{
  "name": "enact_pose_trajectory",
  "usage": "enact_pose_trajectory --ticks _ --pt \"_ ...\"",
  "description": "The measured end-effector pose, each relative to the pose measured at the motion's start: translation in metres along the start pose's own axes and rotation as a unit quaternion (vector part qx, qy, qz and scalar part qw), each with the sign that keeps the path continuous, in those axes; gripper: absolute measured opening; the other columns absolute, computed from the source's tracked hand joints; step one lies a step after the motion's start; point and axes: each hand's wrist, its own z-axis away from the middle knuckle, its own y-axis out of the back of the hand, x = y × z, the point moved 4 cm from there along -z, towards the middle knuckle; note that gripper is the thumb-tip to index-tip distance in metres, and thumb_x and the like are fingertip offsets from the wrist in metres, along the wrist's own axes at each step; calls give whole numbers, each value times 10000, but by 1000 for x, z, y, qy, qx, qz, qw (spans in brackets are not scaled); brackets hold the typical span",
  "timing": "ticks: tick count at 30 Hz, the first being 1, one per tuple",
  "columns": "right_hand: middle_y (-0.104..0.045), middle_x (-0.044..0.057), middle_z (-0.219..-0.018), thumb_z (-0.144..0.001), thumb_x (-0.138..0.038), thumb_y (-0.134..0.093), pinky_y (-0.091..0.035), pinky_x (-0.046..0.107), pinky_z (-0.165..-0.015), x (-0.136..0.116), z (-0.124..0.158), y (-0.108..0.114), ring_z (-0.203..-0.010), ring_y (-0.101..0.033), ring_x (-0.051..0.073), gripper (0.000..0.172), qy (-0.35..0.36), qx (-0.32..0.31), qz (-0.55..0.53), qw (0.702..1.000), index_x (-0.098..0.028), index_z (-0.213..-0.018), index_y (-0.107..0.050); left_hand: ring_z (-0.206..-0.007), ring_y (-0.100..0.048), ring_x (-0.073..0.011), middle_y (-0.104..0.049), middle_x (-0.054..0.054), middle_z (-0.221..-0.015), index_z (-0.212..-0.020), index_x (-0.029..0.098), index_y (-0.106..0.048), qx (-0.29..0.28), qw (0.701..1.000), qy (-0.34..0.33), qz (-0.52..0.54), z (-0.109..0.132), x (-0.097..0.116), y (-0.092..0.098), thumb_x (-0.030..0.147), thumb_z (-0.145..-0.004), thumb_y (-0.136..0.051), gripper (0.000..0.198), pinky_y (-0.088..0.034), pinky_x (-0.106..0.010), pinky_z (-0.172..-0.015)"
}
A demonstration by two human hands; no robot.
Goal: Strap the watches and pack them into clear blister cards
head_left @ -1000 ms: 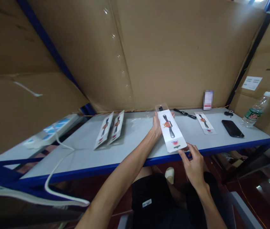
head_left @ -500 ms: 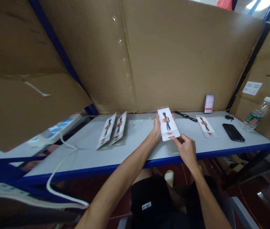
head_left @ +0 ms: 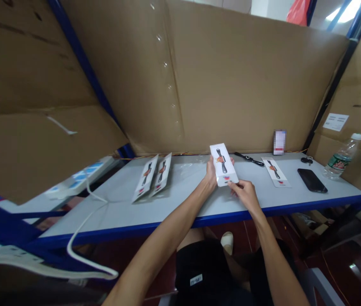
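Observation:
My left hand [head_left: 211,174] grips the left edge of a white card pack [head_left: 223,163] with a black watch strap pictured on it, held tilted above the grey shelf top [head_left: 183,195]. My right hand [head_left: 244,192] pinches the pack's lower end with thumb and fingers. Two more white strap packs [head_left: 154,176] lie side by side on the shelf to the left. A further pack [head_left: 275,170] lies to the right. A loose black strap [head_left: 248,159] rests near the back wall.
A black phone [head_left: 312,180], a set of keys [head_left: 306,160] and a plastic water bottle [head_left: 341,156] sit at the right end. A small card [head_left: 279,142] leans against the cardboard wall. A white power strip [head_left: 75,178] and its cable [head_left: 81,238] lie at the left.
The pack was pushed away from me and now appears shorter and farther back. My right hand moved up from the shelf's front edge and closed on the pack's lower end.

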Motion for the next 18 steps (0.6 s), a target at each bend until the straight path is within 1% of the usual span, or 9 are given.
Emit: enact_pose_trajectory --ticks 2,4,6,8,11,13,16,18 --pt "-698 52 -613 -709 -609 -755 -409 245 -518 0 1 0 -538 -570 145 463 -20 -52 -71 996 -147 -739 -753 -890 -749 -325 -769 -193 -940 -1236 67 -668 -21 999 15 -21 2 -3 -4 654 -999 -250 759 -611 -462 -805" --pt "-737 75 -696 -691 -561 -776 -363 222 -451 1 2 4 -531 -580 135 439 -52 -81 -128 987 -137 -802 -769 -873 -751 -321 -771 -198 -945 -1199 72 -684 -51 996 51 -47 3 -10 -10 671 -998 -251 767 -609 -452 -795" --pt "-758 92 -754 -662 -526 -798 -340 212 -406 2 3 9 -527 -589 136 422 -80 -75 -161 981 -135 -819 -774 -856 -751 -325 -770 -206 -936 -1160 75 -696 -84 989 92 -79 4 -21 -15 690 -991 -274 765 -606 -454 -785" --pt "-759 96 -754 -622 -504 -823 -382 218 -401 5 4 15 -538 -600 149 414 -86 -53 -189 977 -134 -800 -768 -831 -749 -321 -771 -201 -916 -1118 89 -707 -105 982 106 -118 4 -30 -18 720 -963 -366 734 -604 -446 -777" --pt "-750 88 -729 -605 -497 -833 -475 248 -444 10 7 21 -587 -641 185 422 -74 -24 -238 968 -139 -816 -757 -770 -740 -281 -769 -156 -867 -1039 124 -712 -94 979 70 -170 2 -35 -16 723 -918 -512 643 -602 -405 -774" --pt "-748 84 -734 -612 -502 -833 -502 263 -466 13 8 22 -609 -658 197 428 -65 -12 -260 963 -145 -834 -749 -744 -731 -259 -766 -127 -847 -1010 142 -708 -79 978 41 -187 2 -33 -13 708 -909 -554 595 -601 -388 -773" --pt "-735 73 -725 -623 -518 -827 -487 253 -457 16 10 22 -592 -646 184 436 -54 -3 -265 963 -149 -834 -731 -758 -732 -258 -765 -112 -854 -1024 155 -701 -71 980 21 -187 3 -28 -12 686 -908 -580 558 -602 -391 -782" --pt "-724 63 -710 -635 -529 -814 -469 241 -443 17 9 21 -574 -630 170 439 -47 4 -263 964 -149 -833 -723 -763 -731 -260 -761 -113 -851 -1020 152 -698 -78 979 20 -186 5 -28 -13 655 -899 -619 524 -600 -390 -774"
